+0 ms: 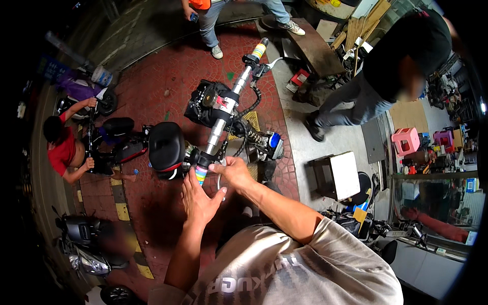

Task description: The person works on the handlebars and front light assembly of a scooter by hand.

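Note:
A silver handlebar [219,123] with rainbow-striped grips [258,51] runs diagonally through the middle, carrying black clamps, levers and cables. My left hand [200,201] lies against the lower grip [201,174], its fingers stretched out and thumb apart. My right hand [233,174] is closed around the black clamp [212,166] just beside that grip; its fingertips are partly hidden. A black saddle [165,144] sits left of the bar, a black bag-like unit [201,104] beside it, and a blue-and-silver lamp-like part [272,145] to the right.
A person in red [66,147] grips another bike at left, near parked scooters [89,239]. Another person stands at top [208,25], and one in black [386,61] at right. A white-topped box [338,175], wooden plank [315,46], pink stool [405,140] and cluttered bench [434,213] occupy the right.

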`<state>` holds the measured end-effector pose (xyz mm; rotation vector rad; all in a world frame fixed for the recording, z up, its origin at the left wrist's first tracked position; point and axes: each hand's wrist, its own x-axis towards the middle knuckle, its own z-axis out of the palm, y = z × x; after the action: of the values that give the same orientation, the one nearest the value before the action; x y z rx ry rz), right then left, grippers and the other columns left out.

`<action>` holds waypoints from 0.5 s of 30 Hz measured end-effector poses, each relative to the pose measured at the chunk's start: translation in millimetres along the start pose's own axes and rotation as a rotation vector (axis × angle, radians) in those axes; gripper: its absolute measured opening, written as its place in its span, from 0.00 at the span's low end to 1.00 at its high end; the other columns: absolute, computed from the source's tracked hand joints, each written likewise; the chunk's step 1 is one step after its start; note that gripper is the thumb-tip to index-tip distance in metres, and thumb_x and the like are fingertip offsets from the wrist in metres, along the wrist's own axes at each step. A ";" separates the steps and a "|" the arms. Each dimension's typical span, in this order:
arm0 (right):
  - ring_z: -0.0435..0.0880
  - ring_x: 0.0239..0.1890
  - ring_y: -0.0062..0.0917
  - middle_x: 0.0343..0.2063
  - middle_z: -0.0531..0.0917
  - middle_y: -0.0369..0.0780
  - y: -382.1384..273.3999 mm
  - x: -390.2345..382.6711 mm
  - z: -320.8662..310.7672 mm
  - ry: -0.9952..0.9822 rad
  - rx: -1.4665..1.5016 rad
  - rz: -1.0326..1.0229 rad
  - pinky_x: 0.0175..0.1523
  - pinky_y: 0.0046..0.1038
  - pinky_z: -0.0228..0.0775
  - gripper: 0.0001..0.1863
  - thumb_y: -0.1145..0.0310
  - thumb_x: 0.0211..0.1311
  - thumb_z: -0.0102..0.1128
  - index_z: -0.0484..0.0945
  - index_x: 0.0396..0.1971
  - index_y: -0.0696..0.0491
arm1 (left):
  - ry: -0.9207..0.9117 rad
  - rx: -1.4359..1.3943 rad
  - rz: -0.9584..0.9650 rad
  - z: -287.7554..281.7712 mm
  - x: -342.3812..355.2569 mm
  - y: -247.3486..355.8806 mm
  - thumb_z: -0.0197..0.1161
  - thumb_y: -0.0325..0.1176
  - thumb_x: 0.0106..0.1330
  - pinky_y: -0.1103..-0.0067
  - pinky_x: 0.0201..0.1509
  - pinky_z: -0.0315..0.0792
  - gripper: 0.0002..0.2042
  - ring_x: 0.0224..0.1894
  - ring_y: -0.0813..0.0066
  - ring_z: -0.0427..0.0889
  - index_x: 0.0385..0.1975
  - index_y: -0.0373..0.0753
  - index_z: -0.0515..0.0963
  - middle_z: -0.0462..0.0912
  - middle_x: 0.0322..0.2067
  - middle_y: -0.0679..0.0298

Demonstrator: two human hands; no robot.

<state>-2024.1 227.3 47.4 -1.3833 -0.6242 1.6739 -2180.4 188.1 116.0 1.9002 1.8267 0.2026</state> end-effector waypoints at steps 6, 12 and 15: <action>0.88 0.37 0.22 0.37 0.90 0.39 14.3 11.4 -5.3 -0.084 0.110 0.012 0.44 0.29 0.83 0.04 0.76 0.69 0.69 0.86 0.40 0.61 | 0.066 0.056 0.032 4.0 -1.6 0.9 0.80 0.53 0.53 0.52 0.72 0.65 0.58 0.70 0.39 0.68 0.77 0.32 0.51 0.66 0.69 0.40; 0.88 0.36 0.22 0.37 0.90 0.38 16.4 3.8 -14.2 -0.117 0.153 0.032 0.45 0.29 0.83 0.06 0.74 0.69 0.69 0.86 0.41 0.59 | 0.026 0.080 -0.037 3.9 -2.4 6.6 0.81 0.55 0.51 0.52 0.72 0.65 0.59 0.70 0.41 0.67 0.77 0.34 0.51 0.65 0.69 0.42; 0.88 0.36 0.21 0.37 0.90 0.37 16.4 5.2 -9.9 -0.093 0.083 0.018 0.45 0.29 0.82 0.07 0.71 0.68 0.72 0.86 0.41 0.59 | -0.002 0.040 -0.072 -7.6 -4.4 11.8 0.82 0.57 0.50 0.51 0.73 0.64 0.61 0.71 0.40 0.66 0.78 0.35 0.51 0.64 0.70 0.42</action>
<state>-2019.6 221.9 28.8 -1.2611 -0.5895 1.7666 -2173.6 185.9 128.8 1.8568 1.9074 0.1406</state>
